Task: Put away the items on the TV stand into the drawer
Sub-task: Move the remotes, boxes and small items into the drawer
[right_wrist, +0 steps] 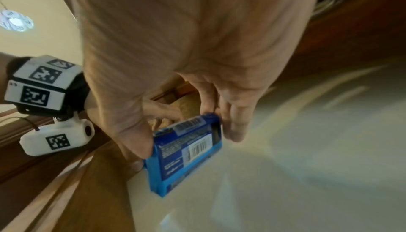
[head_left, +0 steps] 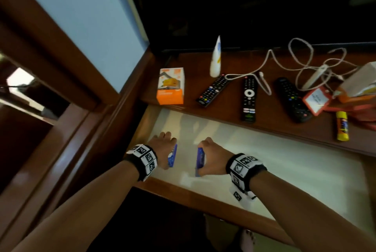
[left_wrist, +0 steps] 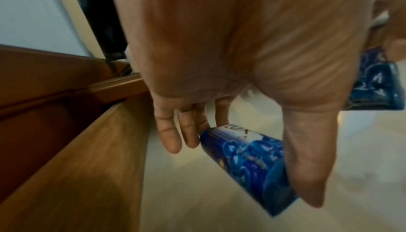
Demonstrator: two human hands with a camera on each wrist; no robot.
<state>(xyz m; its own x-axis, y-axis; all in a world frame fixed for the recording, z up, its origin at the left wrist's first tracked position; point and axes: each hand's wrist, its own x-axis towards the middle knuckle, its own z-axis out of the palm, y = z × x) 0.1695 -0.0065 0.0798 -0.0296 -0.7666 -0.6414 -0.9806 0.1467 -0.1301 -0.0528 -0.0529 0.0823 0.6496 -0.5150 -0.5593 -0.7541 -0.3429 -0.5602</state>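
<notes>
The drawer (head_left: pixel 284 162) is pulled out, its pale bottom bare. Both hands are inside its left end. My left hand (head_left: pixel 165 151) grips a blue patterned box (head_left: pixel 172 157) between thumb and fingers, seen close in the left wrist view as the blue box (left_wrist: pixel 248 163), just above the drawer floor. My right hand (head_left: pixel 210 156) holds a second blue box (head_left: pixel 199 160) on edge; its barcode side shows on the box (right_wrist: pixel 189 150) in the right wrist view. On the TV stand (head_left: pixel 223 115) lie an orange box (head_left: pixel 171 87), a white tube (head_left: pixel 216 58) and three remotes (head_left: pixel 248 98).
A white cable (head_left: pixel 305 62), a red tag (head_left: pixel 316 99), a yellow glue stick (head_left: pixel 342 125) and more boxes crowd the stand's right end. The drawer's wooden left wall (left_wrist: pixel 87 166) is close beside my left hand. The dark TV screen (head_left: pixel 244 7) stands behind.
</notes>
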